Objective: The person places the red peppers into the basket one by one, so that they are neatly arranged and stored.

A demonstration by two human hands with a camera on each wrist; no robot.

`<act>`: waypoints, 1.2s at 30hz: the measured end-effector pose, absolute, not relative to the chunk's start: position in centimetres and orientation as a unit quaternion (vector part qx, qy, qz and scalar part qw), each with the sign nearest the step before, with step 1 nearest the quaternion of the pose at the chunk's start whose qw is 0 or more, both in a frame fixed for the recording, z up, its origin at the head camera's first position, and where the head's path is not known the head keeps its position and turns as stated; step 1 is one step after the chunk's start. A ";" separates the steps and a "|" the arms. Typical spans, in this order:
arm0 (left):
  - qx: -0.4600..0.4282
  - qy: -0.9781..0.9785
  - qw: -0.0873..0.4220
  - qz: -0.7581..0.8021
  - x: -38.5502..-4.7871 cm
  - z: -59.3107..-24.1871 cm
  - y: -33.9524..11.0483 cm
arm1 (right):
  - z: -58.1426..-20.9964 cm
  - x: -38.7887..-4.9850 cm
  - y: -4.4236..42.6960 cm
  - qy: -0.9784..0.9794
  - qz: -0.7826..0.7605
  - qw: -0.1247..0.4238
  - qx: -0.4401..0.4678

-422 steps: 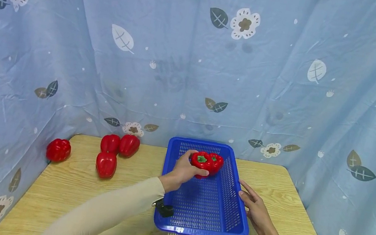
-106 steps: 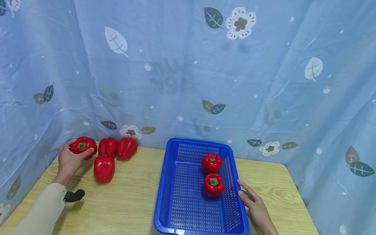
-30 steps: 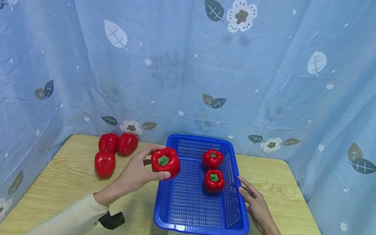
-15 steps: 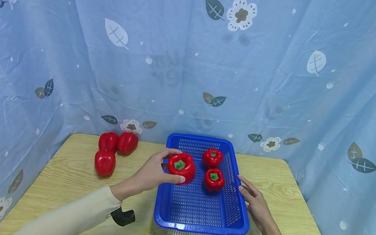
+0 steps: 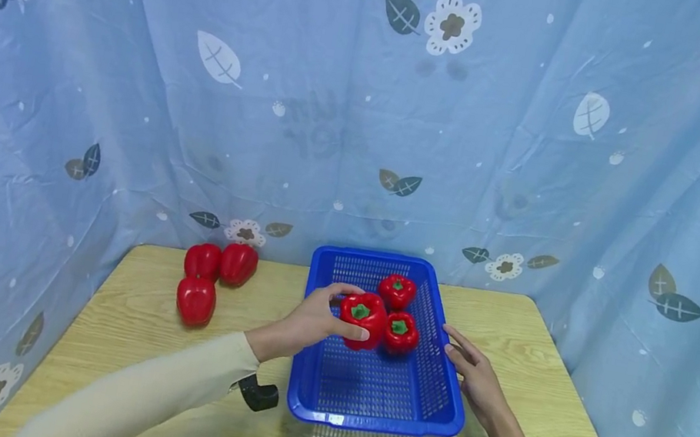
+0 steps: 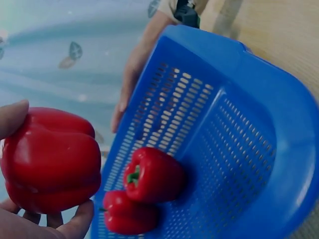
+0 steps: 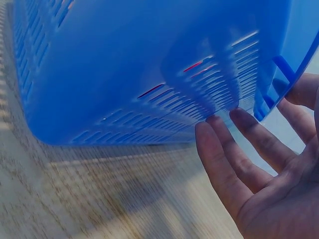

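Observation:
My left hand [image 5: 314, 321] grips a red bell pepper [image 5: 363, 321] with a green stem, its thumb on the near side. The pepper is over the blue plastic basket [image 5: 373, 426]; in the left wrist view this held pepper [image 6: 52, 159] is apart from two others. Those bell peppers, one farther back [image 5: 396, 291] and one nearer [image 5: 402, 333], sit inside by the right wall. My right hand [image 5: 479, 382] rests against the basket's right rim. Seen from the right wrist, its fingers [image 7: 259, 139] extend, loosely bent, along the slotted outer wall.
To the left on the wooden table [image 5: 125, 335], three more red bell peppers [image 5: 196, 301] lie close together. A blue patterned curtain [image 5: 310, 125] hangs behind the table and along both sides. The basket stands right of the table's middle, near the back curtain.
My left hand took a bell pepper from the table's far left and carried it right, over the basket, close to the two inside. My right hand has stayed at the rim.

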State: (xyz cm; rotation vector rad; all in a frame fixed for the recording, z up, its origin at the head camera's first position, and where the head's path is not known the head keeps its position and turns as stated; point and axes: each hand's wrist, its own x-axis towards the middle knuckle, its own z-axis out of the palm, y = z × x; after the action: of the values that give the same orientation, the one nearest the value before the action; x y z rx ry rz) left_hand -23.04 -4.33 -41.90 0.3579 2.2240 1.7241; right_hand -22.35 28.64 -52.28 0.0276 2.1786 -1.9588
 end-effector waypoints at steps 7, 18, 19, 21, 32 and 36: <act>0.126 0.767 0.173 0.605 -23.5 -42.6 -2.5 | -52.5 -22.5 28.8 0.738 -0.667 0.101 0.009; 0.134 0.782 0.203 0.574 -24.6 -43.9 -0.5 | -52.4 -22.5 28.6 0.733 -0.672 0.105 0.004; 0.136 0.782 0.205 0.573 -24.6 -44.0 -0.3 | -52.4 -22.4 28.6 0.734 -0.671 0.105 0.005; 0.140 0.780 0.207 0.573 -24.7 -44.3 0.1 | -52.4 -22.4 28.6 0.734 -0.671 0.104 0.007; 0.166 0.811 0.214 0.519 -24.3 -45.4 2.1 | -52.3 -22.7 28.6 0.746 -0.658 0.100 0.012; 0.171 0.829 0.228 0.482 -24.3 -45.8 2.7 | -52.3 -22.7 28.6 0.746 -0.657 0.109 0.017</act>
State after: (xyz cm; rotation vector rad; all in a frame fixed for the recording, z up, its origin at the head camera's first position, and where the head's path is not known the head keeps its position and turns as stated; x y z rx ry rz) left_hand -24.30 2.74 -45.75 0.4700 2.2825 1.3261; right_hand -22.66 28.58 -52.35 0.0514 2.1938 -1.9327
